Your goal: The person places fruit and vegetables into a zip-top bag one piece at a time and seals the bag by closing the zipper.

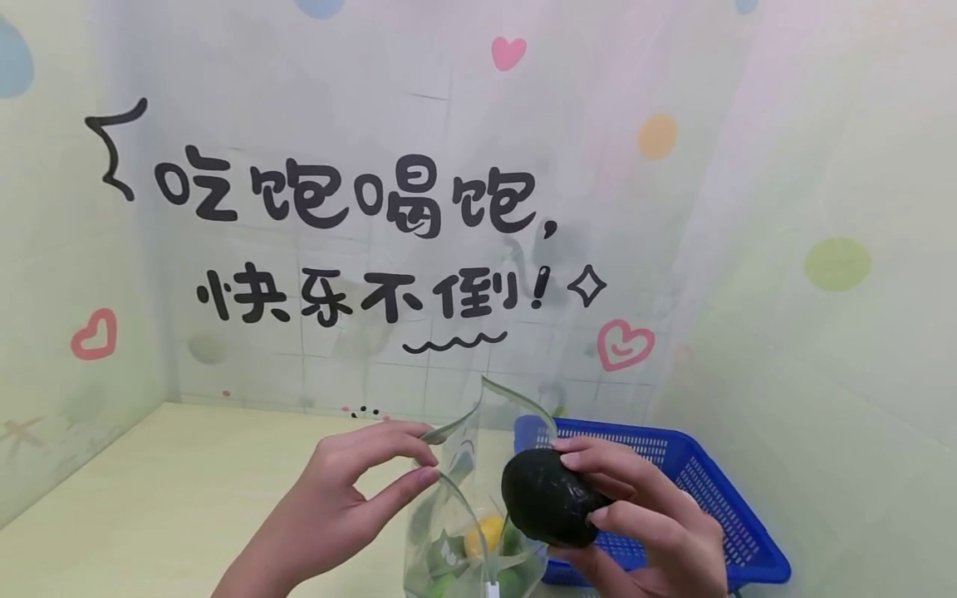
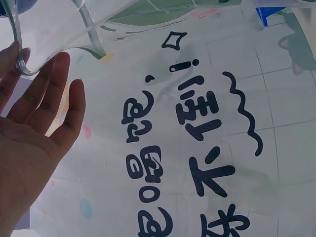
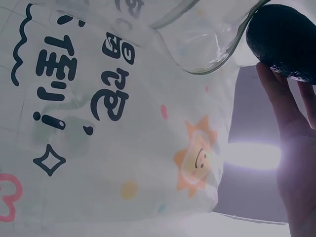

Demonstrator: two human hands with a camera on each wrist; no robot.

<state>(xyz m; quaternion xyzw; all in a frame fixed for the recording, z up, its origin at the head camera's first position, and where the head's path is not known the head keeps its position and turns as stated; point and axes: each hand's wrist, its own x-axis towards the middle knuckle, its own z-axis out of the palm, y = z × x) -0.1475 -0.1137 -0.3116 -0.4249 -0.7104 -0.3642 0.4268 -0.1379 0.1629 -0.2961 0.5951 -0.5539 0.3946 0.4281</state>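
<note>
1. The dark fruit (image 1: 552,498) is just beside the right rim of the clear bag (image 1: 458,465), long axis slanting upper left to lower right, rounded end toward the mouth.
2. The right hand (image 1: 661,531) grips it between fingers and thumb; the left hand (image 1: 329,502) pinches the rim.
3. Pale tabletop (image 1: 187,482) meets a printed wall (image 1: 224,100).
4. The blue basket (image 1: 714,498) edges the right; room stretches leftward.

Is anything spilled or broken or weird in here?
No, nothing stands out. The left hand pinches the rim of the clear bag, and the right hand holds a dark oval fruit by the open top; the side showing looks whole. A yellow fruit sits inside. The blue basket stands upright, and I see no spill.
</note>
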